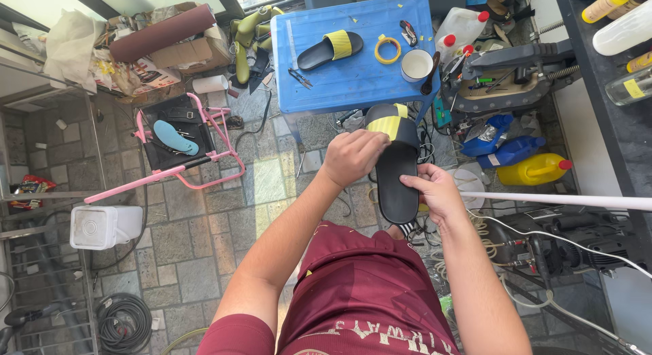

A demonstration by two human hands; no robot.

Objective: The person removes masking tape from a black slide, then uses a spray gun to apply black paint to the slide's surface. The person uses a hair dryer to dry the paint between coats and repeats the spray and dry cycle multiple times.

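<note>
- Head view: my left hand is closed over the yellow ribbed strap of a black slide sandal, fingers curled round the strap's near edge
- My right hand pinches the sandal's heel end, thumb on the smooth matte footbed and fingers under its rim; I hold the sandal in the air above my lap, toe pointing away from me
- The sandal's toe sits just short of the front edge of the blue plastic table, so there is little room ahead; a white rod crosses close on my right
- To my left the stone-tiled floor lies open as far as the pink folding stand
- On the table lie the matching sandal, a yellow tape ring, a white cup and small snips
- Right of the table stand blue jugs and a yellow jug, glossy plastic, crowding that side
</note>
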